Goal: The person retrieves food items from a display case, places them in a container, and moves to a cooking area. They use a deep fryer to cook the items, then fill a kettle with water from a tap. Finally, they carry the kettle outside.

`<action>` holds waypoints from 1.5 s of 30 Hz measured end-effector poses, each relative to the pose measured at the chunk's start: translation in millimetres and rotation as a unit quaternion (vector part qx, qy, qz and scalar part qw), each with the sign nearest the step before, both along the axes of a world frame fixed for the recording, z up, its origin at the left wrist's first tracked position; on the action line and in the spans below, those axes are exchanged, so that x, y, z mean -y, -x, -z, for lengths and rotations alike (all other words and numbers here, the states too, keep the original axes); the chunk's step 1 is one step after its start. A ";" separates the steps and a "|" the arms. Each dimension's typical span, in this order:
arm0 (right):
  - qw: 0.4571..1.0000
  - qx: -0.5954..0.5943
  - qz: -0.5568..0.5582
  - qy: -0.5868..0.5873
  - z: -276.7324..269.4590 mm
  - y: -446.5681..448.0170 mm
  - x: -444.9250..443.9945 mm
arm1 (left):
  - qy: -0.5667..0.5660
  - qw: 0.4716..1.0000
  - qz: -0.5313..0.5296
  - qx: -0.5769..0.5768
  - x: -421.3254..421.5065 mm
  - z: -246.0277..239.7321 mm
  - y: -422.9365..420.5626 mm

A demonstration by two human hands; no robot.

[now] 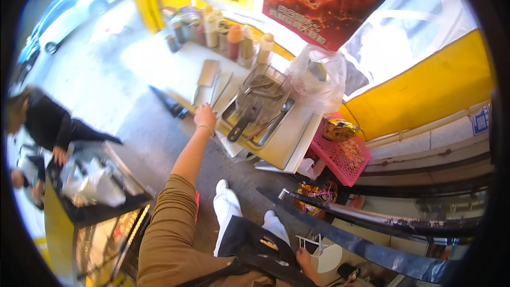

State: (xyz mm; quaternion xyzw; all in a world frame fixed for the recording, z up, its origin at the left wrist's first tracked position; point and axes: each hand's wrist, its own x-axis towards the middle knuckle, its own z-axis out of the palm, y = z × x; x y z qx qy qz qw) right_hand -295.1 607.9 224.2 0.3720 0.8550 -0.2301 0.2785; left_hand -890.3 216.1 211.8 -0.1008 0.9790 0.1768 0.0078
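My left hand [205, 115] reaches to the near edge of the counter [275, 153], its fingers curled down. It is beside a small metal tray [206, 87] and a thin rod-like utensil [223, 92]; whether it grips either is unclear. To its right, a rectangular metal pan [263, 139] holds a wire fry basket [269, 75], metal tongs [261, 87] and a spatula-like tool with a black handle [241, 125]. My right hand [303, 257] hangs low beside my dark apron [255, 237]. A white item with thin bars and a rounded panel [330, 257] is next to it.
Squeeze bottles [235, 42] line the counter's back, near a plastic bag [318, 79]. A pink plastic basket [346, 155] stands right of the counter. A dark curved rail [358, 237] runs along my right. Across a glass display case [111, 231] stands a person [48, 121].
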 end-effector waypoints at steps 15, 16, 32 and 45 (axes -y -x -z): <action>0.977 -0.034 0.209 0.008 -23.6 -59.2 142.5 | -0.154 0.984 0.084 -0.017 42.1 152.8 122.4; 0.980 -0.055 0.193 0.008 -32.1 -38.0 135.7 | -0.323 0.945 0.046 0.008 65.7 173.3 133.4; 0.913 -0.254 0.318 0.033 64.2 -255.2 112.6 | -0.629 0.760 -0.164 0.020 84.6 1.7 -205.8; 0.770 -0.320 0.541 0.111 49.7 -401.9 55.3 | -0.251 0.867 0.226 0.367 -123.4 -63.6 -549.3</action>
